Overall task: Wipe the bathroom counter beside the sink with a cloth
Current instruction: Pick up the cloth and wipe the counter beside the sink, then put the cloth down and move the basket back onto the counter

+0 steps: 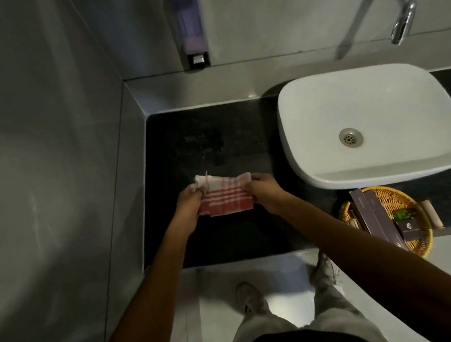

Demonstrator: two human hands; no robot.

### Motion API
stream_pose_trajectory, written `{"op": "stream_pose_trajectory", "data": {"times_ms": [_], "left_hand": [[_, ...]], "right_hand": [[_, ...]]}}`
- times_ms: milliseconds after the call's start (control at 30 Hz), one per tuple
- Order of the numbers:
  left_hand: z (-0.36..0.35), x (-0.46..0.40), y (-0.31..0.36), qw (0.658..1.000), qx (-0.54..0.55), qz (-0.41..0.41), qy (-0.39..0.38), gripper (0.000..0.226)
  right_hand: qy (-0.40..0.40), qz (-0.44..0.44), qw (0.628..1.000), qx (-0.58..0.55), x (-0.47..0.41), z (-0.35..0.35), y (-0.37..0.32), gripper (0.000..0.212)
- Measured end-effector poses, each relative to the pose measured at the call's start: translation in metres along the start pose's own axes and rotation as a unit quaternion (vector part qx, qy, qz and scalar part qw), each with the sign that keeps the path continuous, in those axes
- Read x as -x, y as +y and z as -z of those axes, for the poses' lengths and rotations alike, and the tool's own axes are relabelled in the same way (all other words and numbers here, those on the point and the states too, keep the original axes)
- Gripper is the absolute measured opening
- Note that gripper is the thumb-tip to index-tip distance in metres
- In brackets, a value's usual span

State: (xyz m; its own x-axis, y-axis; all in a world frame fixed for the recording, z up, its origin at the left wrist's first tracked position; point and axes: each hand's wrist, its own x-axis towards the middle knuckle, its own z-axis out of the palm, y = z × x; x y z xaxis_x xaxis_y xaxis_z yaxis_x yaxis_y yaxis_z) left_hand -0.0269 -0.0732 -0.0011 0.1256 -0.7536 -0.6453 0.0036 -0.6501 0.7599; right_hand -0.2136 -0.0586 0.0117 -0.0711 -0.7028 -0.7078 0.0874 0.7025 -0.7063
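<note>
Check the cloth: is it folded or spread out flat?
Folded. The cloth forms a compact rectangle with layered edges, gripped at its ends by the left hand and right hand over the counter.

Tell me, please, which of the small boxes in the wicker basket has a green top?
The small box lying just above the dark logo box in the basket; the others are purple or dark.
</note>
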Motion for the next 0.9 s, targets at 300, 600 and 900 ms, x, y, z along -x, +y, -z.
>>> {"op": "stream_pose_trajectory", "data": {"times_ms": [300, 600, 900], "left_hand": [[0.001, -0.043, 0.057, 0.953, -0.277, -0.112, 0.055, 0.046], [-0.135, 0.141, -0.069, 0.726, -0.554, -0.399, 0.085, 0.072], [-0.289, 0.181, -0.136, 0.78, -0.596, -0.165, -0.098, 0.085]], "right_hand": [[0.073, 0.102, 0.968, 0.22, -0.045, -0.016, -0.058, 0.048], [0.168, 0.485, 0.592, 0.622, 0.07, 0.152, 0.05, 0.054], [0.177, 0.106, 0.666, 0.717, 0.105, 0.337, 0.102, 0.07]]}}
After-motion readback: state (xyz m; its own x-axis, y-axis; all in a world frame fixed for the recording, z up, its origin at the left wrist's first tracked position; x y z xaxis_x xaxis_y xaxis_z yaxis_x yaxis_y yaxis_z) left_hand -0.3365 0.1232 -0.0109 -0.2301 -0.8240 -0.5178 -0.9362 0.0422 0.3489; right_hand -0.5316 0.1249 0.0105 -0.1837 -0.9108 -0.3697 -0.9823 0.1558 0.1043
